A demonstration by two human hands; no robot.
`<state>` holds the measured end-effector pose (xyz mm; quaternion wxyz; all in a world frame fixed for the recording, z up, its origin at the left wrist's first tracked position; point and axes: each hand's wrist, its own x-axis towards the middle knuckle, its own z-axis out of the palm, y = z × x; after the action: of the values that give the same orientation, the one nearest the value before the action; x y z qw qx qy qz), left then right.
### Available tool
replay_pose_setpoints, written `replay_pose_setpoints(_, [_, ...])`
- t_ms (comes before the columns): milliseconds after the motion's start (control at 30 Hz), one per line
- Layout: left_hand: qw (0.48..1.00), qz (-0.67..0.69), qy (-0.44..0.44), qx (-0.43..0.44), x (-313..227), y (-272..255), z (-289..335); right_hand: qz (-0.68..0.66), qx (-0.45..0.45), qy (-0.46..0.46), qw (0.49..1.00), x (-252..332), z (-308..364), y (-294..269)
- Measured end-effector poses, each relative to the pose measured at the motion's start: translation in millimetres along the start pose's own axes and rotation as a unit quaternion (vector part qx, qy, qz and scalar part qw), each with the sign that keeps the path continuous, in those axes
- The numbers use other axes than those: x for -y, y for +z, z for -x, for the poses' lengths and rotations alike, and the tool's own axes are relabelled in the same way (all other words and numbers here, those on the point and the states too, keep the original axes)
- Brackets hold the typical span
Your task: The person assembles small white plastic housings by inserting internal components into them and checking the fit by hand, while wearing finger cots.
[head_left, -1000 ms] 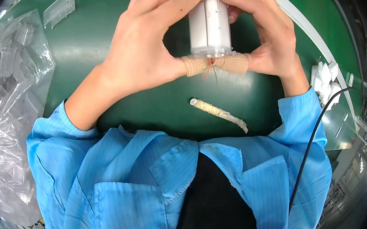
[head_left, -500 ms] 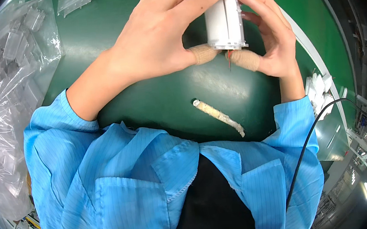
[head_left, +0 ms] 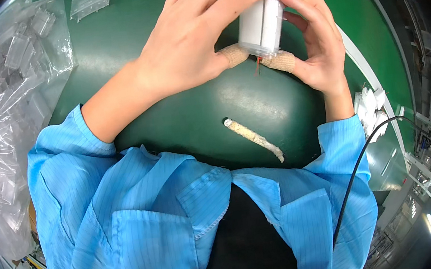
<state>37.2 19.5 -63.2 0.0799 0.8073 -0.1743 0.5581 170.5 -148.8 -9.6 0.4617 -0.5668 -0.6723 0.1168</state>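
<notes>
White block (head_left: 259, 26), long axis and wires (head_left: 258, 66) bodyward

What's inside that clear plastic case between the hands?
Inside the clear case, two white pieces show side by side; thin reddish wires poke out below. The far side and whatever the left hand and right hand cover can't be seen.

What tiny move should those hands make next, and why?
Perhaps ease the tan-wrapped thumb of the right hand slightly away from the red wire: the wire hangs from the near end of the white block, close beside that thumb, and might get pinched. The left hand also holds the block, which should help steady it.
</notes>
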Motion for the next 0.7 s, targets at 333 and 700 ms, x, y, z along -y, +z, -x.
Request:
replay_pose_setpoints(333, [0.859,0.234,-0.432,0.145,-36.2,-20.3,-27.2,0.202,-0.076,-0.013,0.976,29.8,-34.4,9.2])
replay_pose_setpoints(700, [0.854,0.137,-0.424,0.268,-33.1,-35.8,-30.8,0.181,-0.097,0.195,0.959,-74.8,-44.6,-38.4])
